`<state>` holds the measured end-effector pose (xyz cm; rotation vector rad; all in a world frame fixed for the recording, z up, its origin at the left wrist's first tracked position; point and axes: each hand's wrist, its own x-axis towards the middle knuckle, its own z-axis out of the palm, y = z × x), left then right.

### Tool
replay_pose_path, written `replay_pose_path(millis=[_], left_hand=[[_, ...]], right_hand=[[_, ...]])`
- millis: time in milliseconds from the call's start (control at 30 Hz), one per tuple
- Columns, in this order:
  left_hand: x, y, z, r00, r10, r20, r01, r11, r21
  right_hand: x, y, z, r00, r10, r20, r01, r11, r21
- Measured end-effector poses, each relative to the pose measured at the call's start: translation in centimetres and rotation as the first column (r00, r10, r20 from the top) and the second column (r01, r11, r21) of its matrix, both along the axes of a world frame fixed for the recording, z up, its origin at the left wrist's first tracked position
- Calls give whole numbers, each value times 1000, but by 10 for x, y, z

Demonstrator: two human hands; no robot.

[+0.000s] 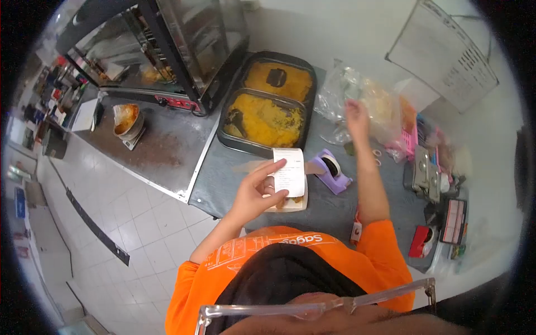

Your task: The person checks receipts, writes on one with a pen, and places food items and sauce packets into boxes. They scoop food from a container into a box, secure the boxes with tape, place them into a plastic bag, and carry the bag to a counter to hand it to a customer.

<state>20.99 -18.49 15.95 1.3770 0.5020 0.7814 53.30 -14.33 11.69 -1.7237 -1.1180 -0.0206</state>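
A: Left hand (251,195)?
B: One white printed paper slip (289,173), pinched between thumb and fingers. Position: upright to the eye, above an open pale container (293,209) of food, near the front edge of the grey worktop (215,192).
A: Right hand (357,118)?
B: At the crumpled clear plastic bags (334,97). Fingers partly curled and blurred; whether they pinch any plastic, I cannot tell.
A: Adjacent items?
B: One purple tape dispenser (335,180), just beside the slip. One black two-section tray (223,139) of yellow food, beyond the left hand.
A: Likely faults?
B: Item one: a grease-marked slip, should the pinch loosen or the left hand dip towards the food. Item two: several bags dragged along together, should their thin, tangled plastic cling. Item three: a shifted dispenser, should the left hand swing right or trailing plastic catch on it.
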Motion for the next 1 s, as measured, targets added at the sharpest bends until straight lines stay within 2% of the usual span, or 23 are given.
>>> replay_pose_path(millis=[33,100,133,167,200,233,300,333,367,400,433,467,533,633,767,833,867,933,967,1000], left_hand=[[0,4,-1,1000,23,-8,-23,1000,-6],[3,11,-4,998,62,-16,-61,997,55],[5,15,-4,996,87,-25,-85,995,49],[7,17,-2,992,111,-60,-108,993,55],[10,20,-1,986,135,-94,-129,990,62],[12,22,-2,983,154,-104,-149,987,56],[15,25,-5,975,171,-144,-161,984,79],[17,25,-9,971,180,-156,-171,983,71],[18,24,-15,977,191,-98,-189,981,29],[19,22,-18,979,202,-40,-203,979,-11],[19,19,-18,978,203,-48,-204,979,-13],[18,17,-18,974,217,-64,-219,976,-22],[15,12,-12,971,229,-76,-231,973,-21],[8,4,-2,977,200,-79,-201,980,-3],[-2,-4,2,979,195,-60,-192,980,59],[-8,-9,2,979,198,-43,-194,978,79],[-12,-11,2,980,196,-36,-193,978,80],[-19,-15,2,981,194,-24,-191,978,84],[-23,-17,2,979,201,-21,-199,976,89],[-26,-17,2,978,210,-18,-207,974,94]], right_hand=[[45,23,-22,1000,-2,10,2,1000,-13],[103,59,-49,985,-26,172,70,964,-255],[126,75,-66,986,0,164,44,964,-262],[145,91,-84,974,102,200,7,876,-482],[156,105,-97,953,211,216,-11,739,-673],[159,112,-107,951,233,206,-32,733,-679],[160,118,-128,922,269,280,-120,884,-453],[156,119,-119,922,281,268,-134,878,-460],[158,120,-102,905,418,76,-279,720,-635],[156,120,-91,856,499,-138,-420,515,-747],[164,127,-104,875,471,114,-195,557,-807],[164,122,-107,876,470,109,-198,556,-807],[147,104,-93,900,214,380,-16,887,-461],[129,81,-62,949,98,301,66,869,-491],[130,64,-54,950,26,313,110,906,-410],[121,52,-43,929,-82,361,145,978,-152],[117,47,-37,925,-85,370,148,978,-146],[98,34,-18,863,-276,423,266,960,84],[83,24,-8,861,-279,426,267,960,89],[49,10,14,933,-233,273,211,971,108]])
